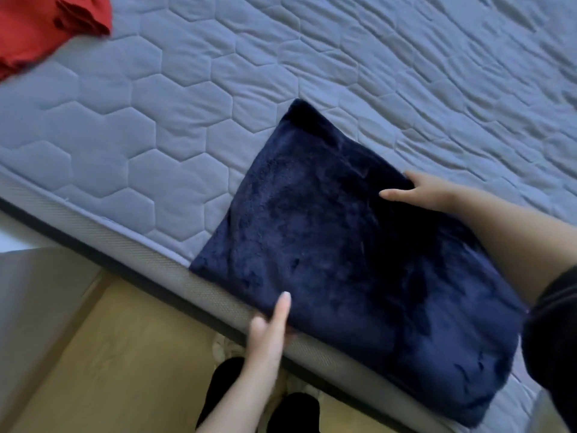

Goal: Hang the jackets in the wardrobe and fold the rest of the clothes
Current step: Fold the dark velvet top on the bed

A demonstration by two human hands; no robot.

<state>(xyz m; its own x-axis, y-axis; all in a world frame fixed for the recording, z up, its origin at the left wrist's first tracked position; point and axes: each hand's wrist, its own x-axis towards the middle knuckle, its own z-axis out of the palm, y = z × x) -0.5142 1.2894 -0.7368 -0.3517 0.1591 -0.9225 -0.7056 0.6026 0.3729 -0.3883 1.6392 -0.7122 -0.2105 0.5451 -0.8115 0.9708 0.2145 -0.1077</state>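
1. The dark-blue, plush, rectangular folded garment [359,260] lies flat on the near edge of the grey mattress [187,120], whose fabric is quilted in hexagons. The near corner of the folded garment overhangs the mattress edge.
2. The left hand [268,326] grasps the near border of the folded garment where it passes over the mattress edge. One digit lies straight on top of the plush. The other digits are blurred and partly under the cloth.
3. The right hand [427,192] grasps the border of the folded garment that lies farther in on the mattress. The thumb rests on top and the fingers curl over the fold.
4. The right forearm crosses above the mattress and ends in a black sleeve [552,339].
5. A red crumpled cloth item [37,29] lies on the mattress at its far left, well apart from the folded garment.
6. A grey mesh band [156,270] runs along the side of the mattress.
7. A light wooden floor [125,354] lies below the mattress side. Two black shapes [293,410] stand on it just beside the mattress; whether they are legs or feet cannot be told.
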